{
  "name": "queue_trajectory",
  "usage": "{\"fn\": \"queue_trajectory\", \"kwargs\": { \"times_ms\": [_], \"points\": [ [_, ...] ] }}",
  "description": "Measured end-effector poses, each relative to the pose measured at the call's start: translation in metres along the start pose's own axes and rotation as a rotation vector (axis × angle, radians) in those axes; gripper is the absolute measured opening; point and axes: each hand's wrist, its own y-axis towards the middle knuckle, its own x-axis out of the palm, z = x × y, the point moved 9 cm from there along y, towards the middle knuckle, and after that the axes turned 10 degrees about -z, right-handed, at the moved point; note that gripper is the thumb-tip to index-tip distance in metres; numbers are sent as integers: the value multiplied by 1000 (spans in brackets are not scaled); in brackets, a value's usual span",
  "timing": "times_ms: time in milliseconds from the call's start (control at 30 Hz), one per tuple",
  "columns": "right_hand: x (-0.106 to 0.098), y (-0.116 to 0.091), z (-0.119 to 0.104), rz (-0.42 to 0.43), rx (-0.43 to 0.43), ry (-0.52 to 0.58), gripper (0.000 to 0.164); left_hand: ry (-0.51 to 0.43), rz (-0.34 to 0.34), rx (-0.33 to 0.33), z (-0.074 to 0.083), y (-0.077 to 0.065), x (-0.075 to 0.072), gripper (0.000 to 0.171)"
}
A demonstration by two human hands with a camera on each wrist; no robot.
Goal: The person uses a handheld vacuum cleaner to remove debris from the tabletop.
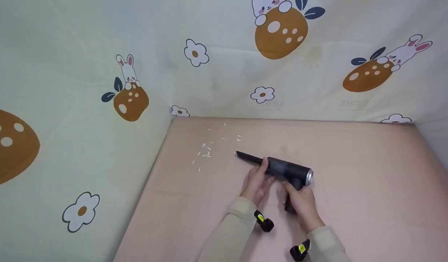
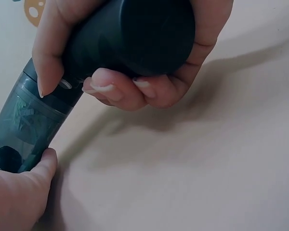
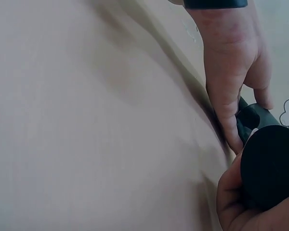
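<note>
A black handheld vacuum cleaner (image 1: 291, 170) with a narrow slanted nozzle (image 1: 249, 158) is held over the pink tabletop, pointing left. My left hand (image 1: 256, 185) grips its front part, thumb on one side and fingers on the other. Around the handle curl the fingers of my right hand (image 1: 304, 204). In the left wrist view, the see-through dust cup (image 2: 26, 127) shows pale bits inside, and the right hand (image 2: 159, 89) wraps the handle. White paper scraps (image 1: 208, 154) lie scattered left of the nozzle tip.
The pink tabletop (image 1: 369, 189) meets a cloth-covered wall (image 1: 224, 80) at the back and another cloth side (image 1: 82, 145) on the left, both printed with rabbits and flowers. Small black devices (image 1: 264, 221) are worn at both wrists.
</note>
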Motion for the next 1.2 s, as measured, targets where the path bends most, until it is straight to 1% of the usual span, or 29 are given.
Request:
{"fn": "queue_trajectory", "kwargs": {
  "times_ms": [133,267,333,500,567,667,867,1000,1200],
  "points": [
    [-5,0,1,9,10,-3,35,4,9,-5,-3,1,4,54],
    [-6,1,0,25,5,9,32,-1,3,-24,-4,3,4,56],
    [-3,3,-2,27,-5,19,32,-8,-4,-26,-2,4,3,57],
    [9,7,-6,-1,-23,31,30,-13,14,-2,5,5,-5,56],
    [9,8,-6,2,-21,31,30,-14,18,-10,5,5,-7,57],
    [7,7,-6,16,-20,31,29,-3,7,-23,3,6,-6,59],
    [5,9,-5,8,-21,15,32,7,37,-30,1,8,-5,56],
    [2,10,-4,21,-25,9,31,15,32,-26,1,10,-3,56],
    [2,13,-3,23,-21,40,32,25,23,-29,1,14,1,55]
  ]
}}
